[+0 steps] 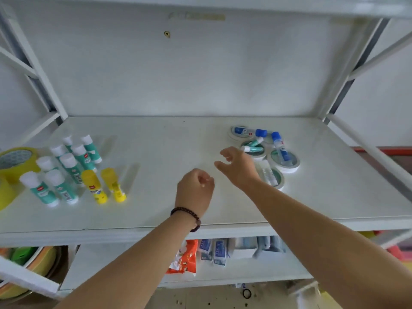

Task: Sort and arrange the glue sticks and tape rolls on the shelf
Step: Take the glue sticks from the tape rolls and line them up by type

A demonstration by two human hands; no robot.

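On the white shelf [156, 206], several teal glue sticks with white caps [73, 161] stand upright at the left, with two yellow glue sticks [93, 186] in front of them. At the right lies a mixed pile: white tape rolls [284, 162] with blue-capped glue sticks [281, 148] and teal glue sticks [252, 148] lying across them. My right hand [238, 166] hovers with fingers apart just left of that pile, holding nothing. My left hand [195, 188] is curled closed over the shelf's middle, and nothing shows in it.
Big yellow tape rolls [15, 161] sit at the shelf's far left edge. Metal uprights and braces [40, 70] frame both sides, and another shelf lies overhead. The lower shelf holds packets, one orange [185, 257], and a bowl-like stack [24, 270] at the left.
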